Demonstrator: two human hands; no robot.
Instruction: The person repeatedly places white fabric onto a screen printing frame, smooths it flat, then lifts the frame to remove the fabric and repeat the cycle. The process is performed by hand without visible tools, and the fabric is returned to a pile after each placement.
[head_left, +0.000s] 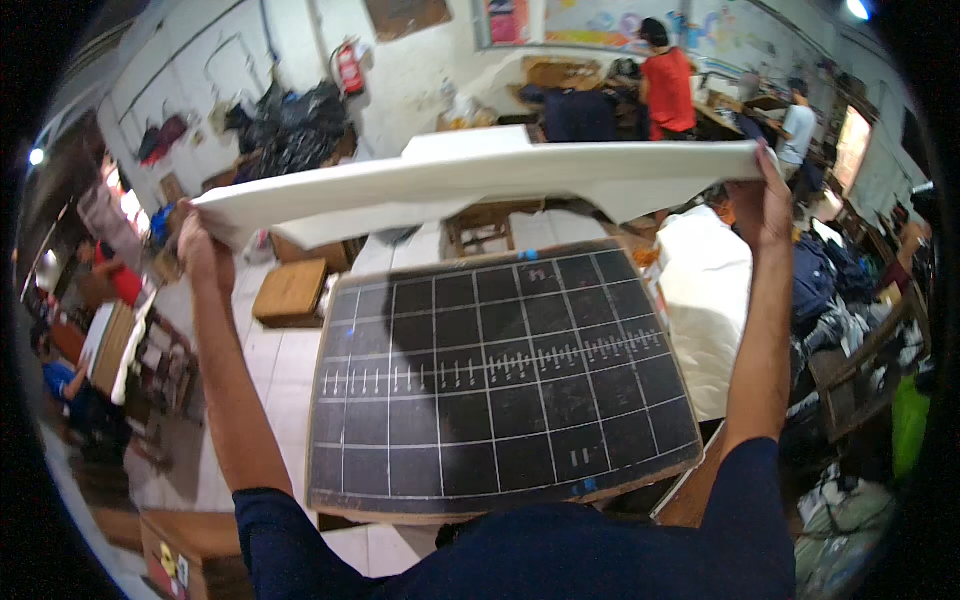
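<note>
A long piece of white cloth (480,175) hangs in the air, stretched between my hands and folded along its upper edge. Gripping its left end is my left hand (208,255), fingers closed. My right hand (768,205) pinches the other end, slightly higher. Both arms reach forward, raised above a black board (515,405) with white grid lines and a row of small marks across its middle. The cloth is beyond the board's far edge and does not touch it. Its lower edge is uneven, dipping at both sides.
A heap of white cloth (705,310) lies right of the board. A brown wooden stool (290,292) stands left on pale floor tiles. Dark garments (820,275) pile up further right. Black plastic bags (295,125) rest by the back wall. A person in red (668,95) stands at the back.
</note>
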